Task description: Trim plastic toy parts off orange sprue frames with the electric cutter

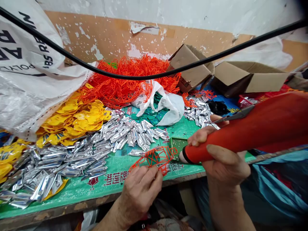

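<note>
My left hand [141, 186] holds an orange plastic car-shaped frame [154, 158] by its lower edge, with a green round piece seen through its lattice. My right hand [223, 157] grips a large red handheld tool [252, 131] whose nose points left at the frame's right end. A small green perforated block [178, 145] lies on the bench just behind the tool's tip. Both hands work at the front edge of the green-covered bench [79, 191].
Silver foil-like pieces [72, 157] cover the bench's left and middle. Yellow plastic parts [74, 117] and a heap of orange frames [130, 80] lie behind. A white sack [26, 70] is at left, cardboard boxes [243, 77] at right, and a black cable [144, 77] hangs across.
</note>
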The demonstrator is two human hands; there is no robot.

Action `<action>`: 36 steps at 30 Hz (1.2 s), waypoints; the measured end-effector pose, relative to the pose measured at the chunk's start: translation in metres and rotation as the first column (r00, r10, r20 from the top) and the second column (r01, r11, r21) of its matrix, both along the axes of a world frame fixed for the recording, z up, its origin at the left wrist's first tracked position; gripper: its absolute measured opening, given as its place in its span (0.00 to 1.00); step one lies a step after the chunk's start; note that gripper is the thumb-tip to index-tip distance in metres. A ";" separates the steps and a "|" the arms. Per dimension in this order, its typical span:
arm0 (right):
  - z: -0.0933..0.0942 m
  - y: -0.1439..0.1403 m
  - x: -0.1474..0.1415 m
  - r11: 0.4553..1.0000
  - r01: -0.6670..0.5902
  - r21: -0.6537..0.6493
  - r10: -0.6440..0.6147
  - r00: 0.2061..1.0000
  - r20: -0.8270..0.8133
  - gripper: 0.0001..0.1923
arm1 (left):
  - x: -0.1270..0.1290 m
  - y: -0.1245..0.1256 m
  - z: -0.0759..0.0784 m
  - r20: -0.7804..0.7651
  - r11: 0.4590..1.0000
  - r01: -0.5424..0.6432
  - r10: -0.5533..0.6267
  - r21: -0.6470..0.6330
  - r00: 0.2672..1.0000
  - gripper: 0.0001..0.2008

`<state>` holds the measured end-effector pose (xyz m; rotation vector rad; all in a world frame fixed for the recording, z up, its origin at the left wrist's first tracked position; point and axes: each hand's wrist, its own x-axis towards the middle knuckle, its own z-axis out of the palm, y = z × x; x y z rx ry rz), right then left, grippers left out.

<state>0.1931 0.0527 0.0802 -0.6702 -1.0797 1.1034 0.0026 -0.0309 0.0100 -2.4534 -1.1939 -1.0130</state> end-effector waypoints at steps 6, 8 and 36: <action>0.000 0.002 -0.001 1.000 -0.017 -0.005 0.017 0.999 -0.037 0.20 | -0.003 -0.002 -0.001 -0.017 0.999 -0.001 0.002 0.049 1.000 0.10; 0.000 0.003 -0.001 1.000 -0.017 -0.009 0.017 0.999 -0.049 0.20 | -0.002 -0.001 -0.003 0.016 0.998 0.000 -0.001 0.056 1.000 0.09; -0.012 0.035 0.013 0.981 0.187 0.044 -0.189 0.981 0.051 0.04 | -0.013 0.013 -0.001 0.572 0.578 0.258 0.464 -0.774 0.676 0.07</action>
